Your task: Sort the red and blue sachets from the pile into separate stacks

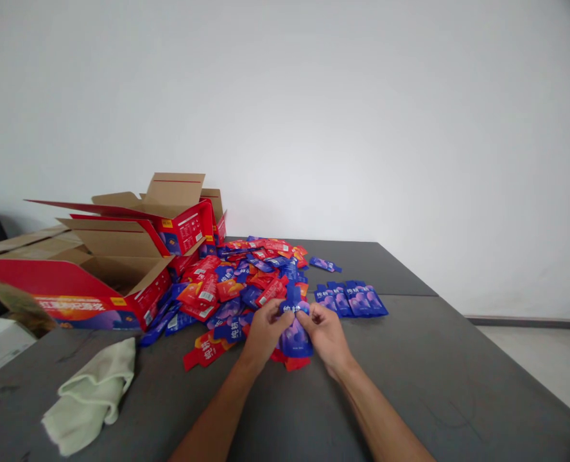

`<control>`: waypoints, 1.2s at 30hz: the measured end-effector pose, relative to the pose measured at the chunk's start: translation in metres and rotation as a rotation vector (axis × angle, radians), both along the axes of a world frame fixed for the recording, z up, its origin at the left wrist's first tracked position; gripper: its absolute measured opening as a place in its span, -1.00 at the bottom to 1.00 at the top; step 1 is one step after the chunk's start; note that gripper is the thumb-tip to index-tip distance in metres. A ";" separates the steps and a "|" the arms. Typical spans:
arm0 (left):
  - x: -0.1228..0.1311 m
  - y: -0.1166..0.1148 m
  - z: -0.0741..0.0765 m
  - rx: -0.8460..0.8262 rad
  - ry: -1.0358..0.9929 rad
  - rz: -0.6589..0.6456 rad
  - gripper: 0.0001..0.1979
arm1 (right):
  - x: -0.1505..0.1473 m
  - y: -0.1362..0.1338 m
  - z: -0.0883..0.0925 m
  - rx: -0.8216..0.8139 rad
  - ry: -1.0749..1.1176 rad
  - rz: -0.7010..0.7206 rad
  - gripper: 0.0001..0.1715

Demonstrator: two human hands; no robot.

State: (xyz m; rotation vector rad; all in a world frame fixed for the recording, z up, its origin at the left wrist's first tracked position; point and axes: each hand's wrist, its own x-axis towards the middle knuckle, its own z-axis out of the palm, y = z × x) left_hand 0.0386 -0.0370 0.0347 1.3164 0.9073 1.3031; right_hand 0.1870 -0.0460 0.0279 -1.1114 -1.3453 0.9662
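Observation:
Between my two hands is a blue pouch (296, 340) with white lettering, held upright above the table. My left hand (268, 327) pinches its left side near the top, thumb on the front. On the opposite side my right hand (327, 330) grips it the same way, the two thumbs almost meeting. Behind and left of the hands spreads a heap of red and blue pouches (227, 289). To the right, several blue pouches (350, 300) lie in an overlapping row, lettering up. Part of a red pouch (297, 364) shows beneath the held one.
Open red cardboard boxes (92, 289) stand at the left, flaps raised. A pale green cloth (92, 394) lies crumpled at the front left of the dark table (410, 385). One single blue pouch (325, 264) rests farther back. A white wall (362, 128) rises behind.

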 end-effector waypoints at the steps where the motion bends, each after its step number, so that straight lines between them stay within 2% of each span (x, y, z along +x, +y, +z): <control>1: -0.001 0.001 0.000 0.010 0.026 0.076 -0.82 | -0.001 0.000 -0.002 -0.014 -0.009 0.031 -0.52; 3: -0.003 0.004 0.000 0.020 0.091 0.183 -0.76 | -0.004 -0.002 -0.002 -0.038 -0.022 0.095 -0.54; 10: -0.005 0.004 -0.004 0.081 0.185 0.316 -0.71 | -0.006 -0.013 0.013 -0.141 -0.038 0.290 -0.49; 14: -0.009 0.005 -0.003 0.033 0.151 0.434 -0.68 | -0.005 -0.015 0.015 -0.135 -0.128 0.398 -0.53; 22: -0.012 0.005 0.000 0.048 0.217 0.419 -0.66 | -0.005 -0.012 0.001 -0.112 -0.220 0.372 -0.56; 26: -0.017 0.005 0.000 0.050 0.202 0.450 -0.59 | -0.005 -0.013 0.000 -0.125 -0.194 0.415 -0.70; 29: -0.019 0.006 0.001 0.003 0.118 0.443 -0.56 | -0.005 -0.007 -0.002 -0.114 -0.132 0.334 -0.77; 32: -0.016 0.009 0.000 -0.075 0.063 0.330 -0.65 | -0.004 0.000 -0.005 -0.087 -0.067 0.186 -0.74; 34: -0.012 0.010 -0.003 -0.145 0.045 0.254 -0.57 | -0.003 0.001 -0.005 -0.040 -0.095 0.070 -0.65; 36: -0.009 0.011 -0.008 -0.200 0.021 0.231 -0.46 | -0.003 -0.002 -0.003 0.067 -0.198 -0.046 -0.60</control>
